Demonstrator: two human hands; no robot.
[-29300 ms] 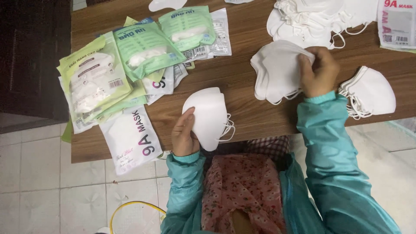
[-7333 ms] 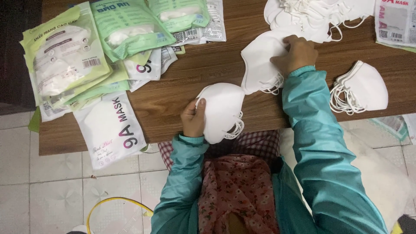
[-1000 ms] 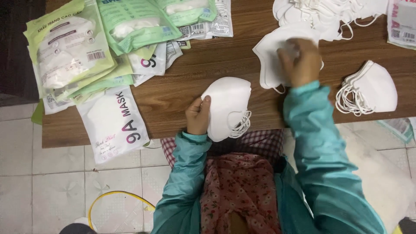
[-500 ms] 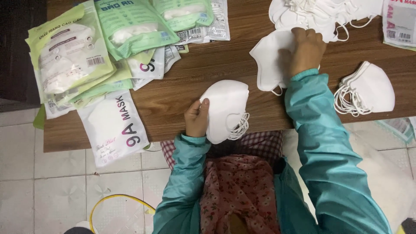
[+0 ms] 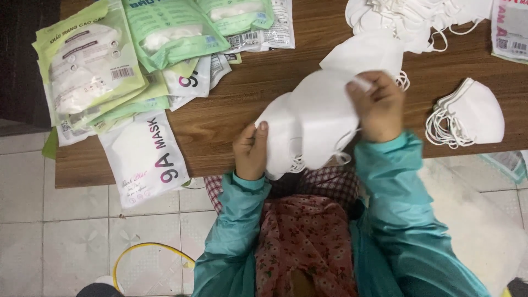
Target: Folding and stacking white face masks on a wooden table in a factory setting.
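My left hand (image 5: pixel 250 151) grips a stack of white folded face masks (image 5: pixel 283 137) by its left edge, at the near edge of the wooden table (image 5: pixel 220 115). My right hand (image 5: pixel 377 104) holds one more white mask (image 5: pixel 324 110) and lays it onto that stack, so the two overlap. Another white mask (image 5: pixel 366 52) lies flat on the table just behind my right hand. Both arms wear teal sleeves.
A small stack of white masks (image 5: pixel 470 115) lies at the right. A loose heap of masks (image 5: pixel 418 19) fills the far right. Green and white mask packets (image 5: pixel 110 77) cover the left, and one white packet (image 5: pixel 146 157) overhangs the table's near edge. Tiled floor lies below.
My right hand has lifted a mask from the pile on the table and carried it left and nearer, onto the stack in my left hand.
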